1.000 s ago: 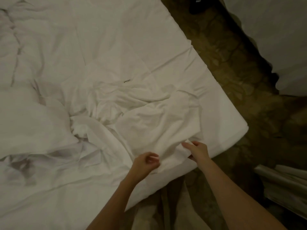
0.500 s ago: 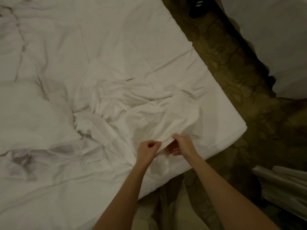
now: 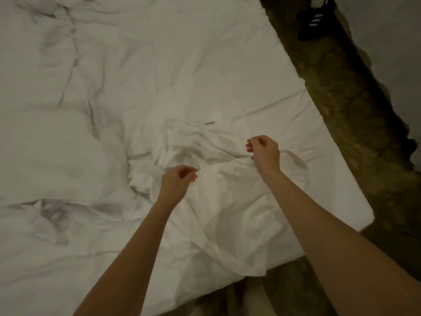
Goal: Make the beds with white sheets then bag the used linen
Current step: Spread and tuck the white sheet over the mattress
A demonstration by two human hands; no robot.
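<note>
**Inspector:** Position of the hands?

**Assistant:** Both forearms reach forward over the bed (image 3: 262,65), bare to the elbow. The left hand (image 3: 176,182) is raised above the middle of the bed's near part, wrist bent, fingers curled in and pinching a fold of the loose white sheet (image 3: 227,213). The right hand (image 3: 265,151) is held farther forward and to the right, knuckles up, fingers curled together and pinching the same sheet along its upper edge.

**Inspector:** And the sheet itself?

**Assistant:** It lies crumpled on the near right part of the bed, lifted between the two hands. Its long axis runs roughly from the bunched folds near the bed's centre toward the near edge, where a loose corner hangs just over the side. The edge stretched between the hands slants up to the right.

**Inspector:** Surroundings?

**Assistant:** A rumpled duvet (image 3: 45,144) lies at the left. A small dark label (image 3: 210,123) sits on the bedding beyond the hands. Patterned carpet (image 3: 353,110) runs along the right side, with a dark striped shoe (image 3: 313,21) at the top.
</note>
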